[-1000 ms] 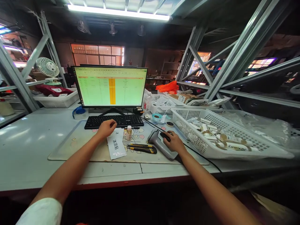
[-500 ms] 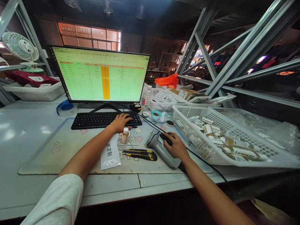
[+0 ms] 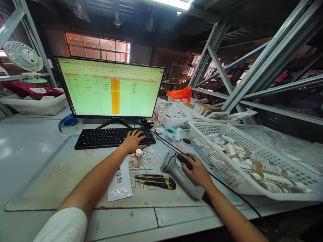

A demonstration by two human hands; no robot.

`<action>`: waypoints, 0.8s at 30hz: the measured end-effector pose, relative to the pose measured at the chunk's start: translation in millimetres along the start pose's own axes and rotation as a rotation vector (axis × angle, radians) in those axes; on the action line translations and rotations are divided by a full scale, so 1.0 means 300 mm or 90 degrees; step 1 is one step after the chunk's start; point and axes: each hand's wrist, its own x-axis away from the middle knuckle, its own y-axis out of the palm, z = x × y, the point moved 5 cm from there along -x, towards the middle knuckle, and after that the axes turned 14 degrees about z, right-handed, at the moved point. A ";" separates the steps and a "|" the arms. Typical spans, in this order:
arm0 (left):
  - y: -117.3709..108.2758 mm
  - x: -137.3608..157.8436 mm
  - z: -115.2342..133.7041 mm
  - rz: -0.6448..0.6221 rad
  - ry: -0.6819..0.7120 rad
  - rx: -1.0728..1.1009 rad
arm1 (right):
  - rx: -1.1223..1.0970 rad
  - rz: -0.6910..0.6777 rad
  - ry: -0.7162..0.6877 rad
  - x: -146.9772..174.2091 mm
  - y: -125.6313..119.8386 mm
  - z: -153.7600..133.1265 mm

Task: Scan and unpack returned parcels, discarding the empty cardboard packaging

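My left hand (image 3: 133,141) rests on the right part of a black keyboard (image 3: 98,137), fingers spread over the keys. My right hand (image 3: 196,168) is curved over a black computer mouse (image 3: 185,162), gripping it. Against the mouse's left side lies a grey barcode scanner (image 3: 180,176). Left of the scanner are yellow-and-black utility knives (image 3: 155,180), lying side by side. A small bottle with a white cap (image 3: 137,158) stands below my left hand. Under my left forearm is a white packet (image 3: 121,183) with Chinese characters, partly covered. Behind the keyboard, a monitor (image 3: 88,92) displays a green spreadsheet with an orange column.
To the right stands a white perforated basket (image 3: 214,158) full of small tubes and boxes. Near it sit a roll of blue tape (image 3: 170,132) and a water bottle (image 3: 159,113). Another white basket (image 3: 47,107) and a fan (image 3: 24,56) are at left. Metal shelf beams frame the desk.
The camera view has tilted upward, so the desk items appear lower. My left hand stays at the keyboard and my right hand stays on the mouse.
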 end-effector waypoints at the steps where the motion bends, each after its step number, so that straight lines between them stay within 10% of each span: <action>1: 0.000 0.000 0.001 -0.003 -0.002 0.004 | 0.000 -0.001 0.004 -0.001 -0.001 -0.001; 24: -0.001 0.012 0.001 0.023 -0.015 0.021 | -0.027 0.013 -0.002 -0.002 0.005 0.011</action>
